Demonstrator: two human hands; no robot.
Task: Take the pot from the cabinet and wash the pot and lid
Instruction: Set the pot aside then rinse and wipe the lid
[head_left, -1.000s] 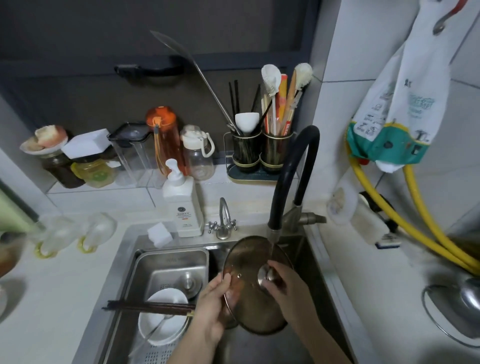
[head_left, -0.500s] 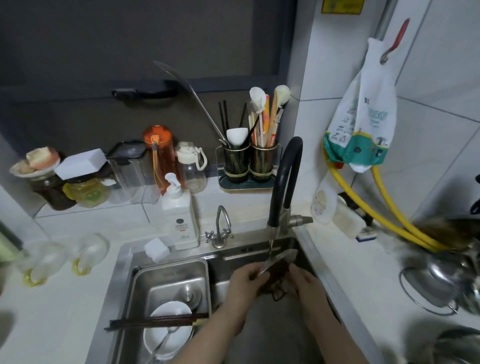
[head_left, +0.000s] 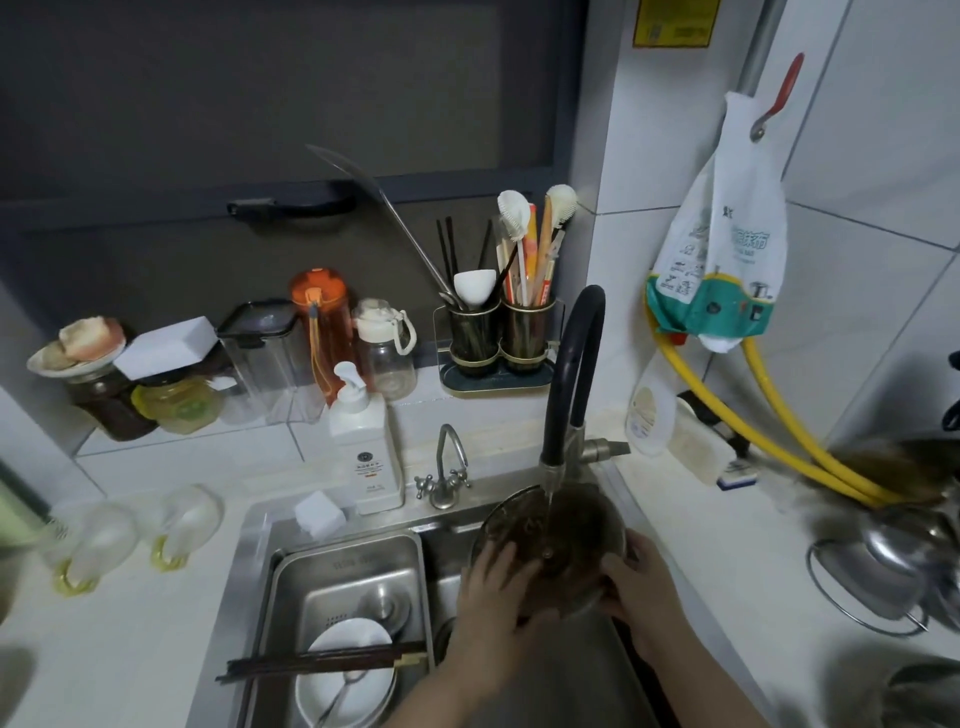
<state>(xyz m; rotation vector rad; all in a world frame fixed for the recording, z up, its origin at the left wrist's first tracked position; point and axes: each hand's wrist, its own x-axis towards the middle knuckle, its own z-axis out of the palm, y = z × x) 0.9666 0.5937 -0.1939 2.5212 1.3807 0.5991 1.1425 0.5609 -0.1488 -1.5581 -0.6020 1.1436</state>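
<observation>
Head view shows the glass lid (head_left: 550, 540) tilted under the tap (head_left: 569, 374), left hand (head_left: 493, 587) and right hand (head_left: 636, 582) each gripping an edge; wet glass could slip from their fingers and strike the sink (head_left: 249, 561).

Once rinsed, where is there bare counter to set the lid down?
Bare white counter lies left of the sink, in front of the upturned glasses. A narrower strip runs between sink and metal pot. The back ledge is crowded with jars.
</observation>
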